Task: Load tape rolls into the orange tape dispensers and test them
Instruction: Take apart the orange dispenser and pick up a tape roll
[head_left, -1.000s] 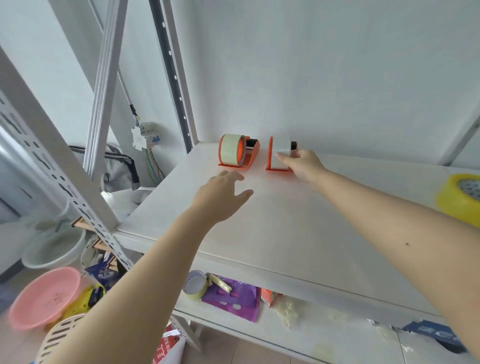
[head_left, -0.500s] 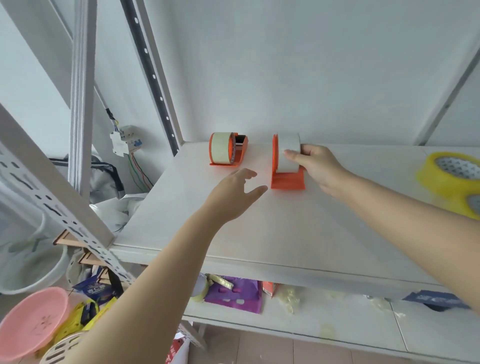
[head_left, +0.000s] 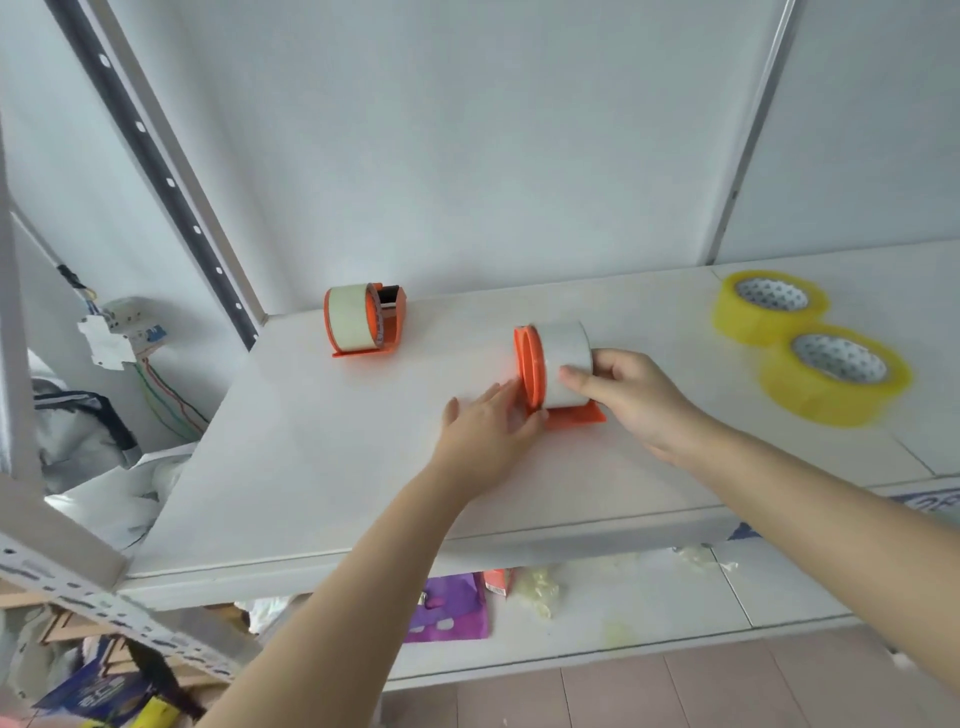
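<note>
Both orange dispensers hold tape: right hand (head_left: 631, 400) clasps the centre-frame dispenser (head_left: 553, 371); left hand (head_left: 485, 434) open-fingered beside it; testing apparently remains.

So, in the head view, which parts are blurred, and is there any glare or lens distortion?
Head view: the two yellow rolls at the right edge are smeared by blur; the near dispenser and both hands are slightly soft; the far dispenser is sharper. Light is even and soft, with no glare and only faint shadows. The wide lens makes the shelf posts lean.
</note>
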